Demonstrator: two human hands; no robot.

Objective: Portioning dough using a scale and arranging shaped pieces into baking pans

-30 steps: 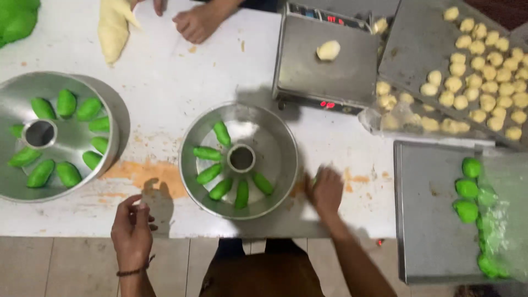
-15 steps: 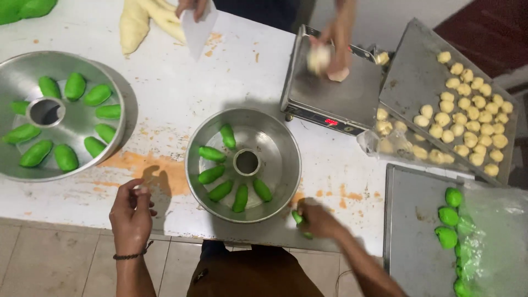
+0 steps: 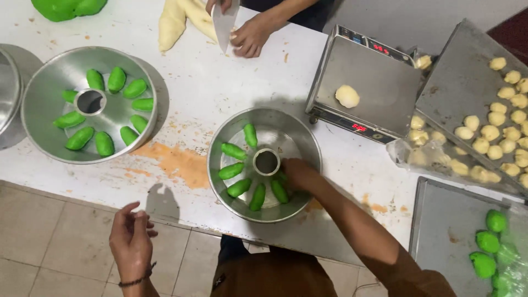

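On the white table (image 3: 220, 93), near its front edge, a round metal ring pan (image 3: 264, 164) with a centre tube holds six elongated green dough pieces (image 3: 234, 151) laid like spokes around the tube, along its left and lower side. The right hand (image 3: 297, 173) reaches down inside this pan just right of the tube, its fingers curled over something at the pan floor; whether they pinch a dough piece cannot be told, since the hand hides whatever is under it. The left hand (image 3: 131, 242) hangs in front of the table edge over the tiled floor (image 3: 49, 242), holding nothing, fingers loosely bent and thumb lifted; a thin dark band circles its wrist. To the left stands a second ring pan (image 3: 88, 104), filled nearly all the way round with green dough pieces. Orange-brown smears stain the table between the two pans. Behind the near pan a metal kitchen scale (image 3: 368, 91) carries one pale dough ball (image 3: 347, 95) on its platform. To the right a tilted metal tray (image 3: 467, 71) holds rows of small pale dough balls, and a lower tray (image 3: 445, 231) at the right front holds round green dough balls (image 3: 487, 242) under clear plastic. At the far edge another person's hands (image 3: 250, 36) hold a white scraper (image 3: 224, 25) beside a slab of pale dough (image 3: 173, 22), and a lump of green dough (image 3: 66, 8) lies at the top left.
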